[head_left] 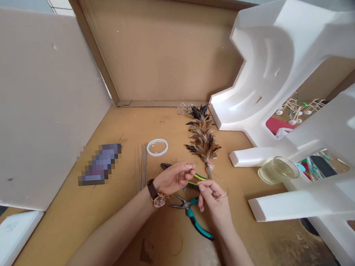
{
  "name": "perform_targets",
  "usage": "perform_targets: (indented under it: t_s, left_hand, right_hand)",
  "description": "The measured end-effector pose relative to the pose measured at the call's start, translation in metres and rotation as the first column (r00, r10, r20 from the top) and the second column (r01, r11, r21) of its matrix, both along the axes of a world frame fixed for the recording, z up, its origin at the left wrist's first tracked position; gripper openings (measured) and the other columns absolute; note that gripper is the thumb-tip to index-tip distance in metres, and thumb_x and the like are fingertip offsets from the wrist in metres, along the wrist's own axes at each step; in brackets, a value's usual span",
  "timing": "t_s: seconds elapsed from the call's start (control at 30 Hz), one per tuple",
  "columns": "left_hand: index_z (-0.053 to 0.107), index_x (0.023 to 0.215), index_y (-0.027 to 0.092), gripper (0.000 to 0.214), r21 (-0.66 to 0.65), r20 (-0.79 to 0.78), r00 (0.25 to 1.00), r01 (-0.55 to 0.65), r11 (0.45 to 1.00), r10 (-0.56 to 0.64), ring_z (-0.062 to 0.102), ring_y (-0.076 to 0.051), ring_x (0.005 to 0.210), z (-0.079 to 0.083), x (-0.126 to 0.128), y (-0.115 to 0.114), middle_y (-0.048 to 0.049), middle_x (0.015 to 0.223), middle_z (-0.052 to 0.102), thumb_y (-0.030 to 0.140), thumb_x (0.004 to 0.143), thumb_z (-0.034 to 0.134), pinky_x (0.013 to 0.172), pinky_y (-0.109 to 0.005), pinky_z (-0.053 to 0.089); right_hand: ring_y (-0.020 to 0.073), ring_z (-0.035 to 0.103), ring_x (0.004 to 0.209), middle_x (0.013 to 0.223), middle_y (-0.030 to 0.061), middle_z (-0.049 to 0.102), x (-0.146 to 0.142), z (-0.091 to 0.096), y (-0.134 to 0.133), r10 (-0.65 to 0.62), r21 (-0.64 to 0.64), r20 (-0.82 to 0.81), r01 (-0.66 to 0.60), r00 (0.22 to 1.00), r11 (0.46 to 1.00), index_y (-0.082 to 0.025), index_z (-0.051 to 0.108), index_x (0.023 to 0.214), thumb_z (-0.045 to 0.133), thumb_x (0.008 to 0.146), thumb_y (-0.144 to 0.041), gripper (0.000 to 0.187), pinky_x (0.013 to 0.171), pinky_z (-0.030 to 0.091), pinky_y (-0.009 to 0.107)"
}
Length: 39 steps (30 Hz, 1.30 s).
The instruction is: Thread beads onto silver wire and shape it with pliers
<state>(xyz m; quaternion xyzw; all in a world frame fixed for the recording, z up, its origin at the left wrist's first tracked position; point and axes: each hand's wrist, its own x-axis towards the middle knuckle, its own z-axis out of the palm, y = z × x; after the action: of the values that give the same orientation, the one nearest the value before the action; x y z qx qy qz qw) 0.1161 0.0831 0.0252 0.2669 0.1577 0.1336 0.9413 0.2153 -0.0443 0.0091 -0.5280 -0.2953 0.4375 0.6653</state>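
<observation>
My left hand (177, 176), with a watch (158, 200) on its wrist, is closed in a pinch; what its fingertips hold is too small to make out. Just to the right and lower, my right hand (214, 199) pinches a thin wire (226, 195), whose curved end sticks out past the knuckles. Beneath the hands lie teal-handled pliers (199, 226) with their jaws apart. A second tool with yellow-and-black handles (200, 176) is partly covered by my hands. Beyond the right hand, a bundle of brown and black feathers (202, 135) bound to a stem lies on the table.
Straight thin wires (142, 168) and a clear ring-shaped lid (157, 147) lie left of centre. Farther left is a blurred-out dark object (102, 164). White foam pieces (263, 62) and a glass of pale liquid (277, 170) stand right. A cardboard panel (171, 48) closes the back.
</observation>
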Motion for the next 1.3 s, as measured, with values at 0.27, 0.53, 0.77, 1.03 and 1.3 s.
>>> perform_targets:
  t_s: [0.27,0.53,0.77,1.03,1.3]
  left_hand:
    - [0.059,0.082,0.010,0.007,0.011,0.018,0.999,-0.038,0.999,0.038,0.050,-0.002,0.057,-0.0006,0.0003,-0.0009,-0.0005,0.075,0.053,0.007,0.075,0.060,0.043,-0.008,0.037]
    - [0.058,0.079,0.008,0.003,-0.024,0.027,0.999,-0.039,0.999,0.040,0.046,-0.001,0.053,-0.0002,0.0016,-0.0028,0.0004,0.073,0.050,0.010,0.077,0.058,0.039,-0.006,0.033]
    - [0.057,0.075,0.009,0.005,-0.033,0.024,0.999,-0.038,0.999,0.039,0.039,0.000,0.048,0.0023,0.0032,-0.0058,0.0013,0.070,0.047,0.012,0.077,0.059,0.036,-0.006,0.028]
    - [0.056,0.074,0.009,0.008,-0.027,0.012,0.998,-0.061,0.998,0.061,0.037,0.000,0.048,0.0046,0.0037,-0.0091,0.0010,0.070,0.047,0.015,0.076,0.061,0.035,-0.007,0.026]
    - [0.056,0.074,0.009,0.008,-0.015,0.008,0.998,-0.064,0.998,0.064,0.037,0.000,0.048,0.0041,0.0036,-0.0095,0.0009,0.071,0.047,0.015,0.076,0.061,0.035,-0.007,0.026]
  right_hand:
    - [0.0052,0.040,0.032,0.039,-0.0067,0.051,0.0008,-0.0012,-0.0004,0.008,0.011,0.003,-0.008,1.000,1.000,-0.016,0.058,0.079,0.060,0.078,-0.034,0.018,0.038,0.031,0.016]
    - [0.0047,0.039,0.032,0.038,-0.0071,0.050,0.0000,-0.0013,-0.0008,0.008,0.014,-0.008,-0.007,1.000,1.000,-0.015,0.058,0.079,0.060,0.079,-0.033,0.018,0.038,0.030,0.016]
    - [0.0046,0.039,0.031,0.039,-0.0071,0.051,0.0008,-0.0011,-0.0006,0.014,-0.002,0.000,-0.014,1.000,1.000,-0.015,0.058,0.079,0.060,0.078,-0.034,0.019,0.037,0.030,0.016]
    - [0.0049,0.039,0.031,0.039,-0.0072,0.051,0.0011,-0.0025,-0.0020,0.010,-0.006,0.013,-0.010,1.000,1.000,-0.016,0.057,0.078,0.059,0.078,-0.034,0.018,0.037,0.030,0.016]
    - [0.0050,0.039,0.032,0.039,-0.0073,0.050,0.0014,-0.0007,-0.0021,0.012,-0.006,0.015,-0.012,1.000,1.000,-0.016,0.057,0.079,0.059,0.078,-0.034,0.019,0.037,0.030,0.016]
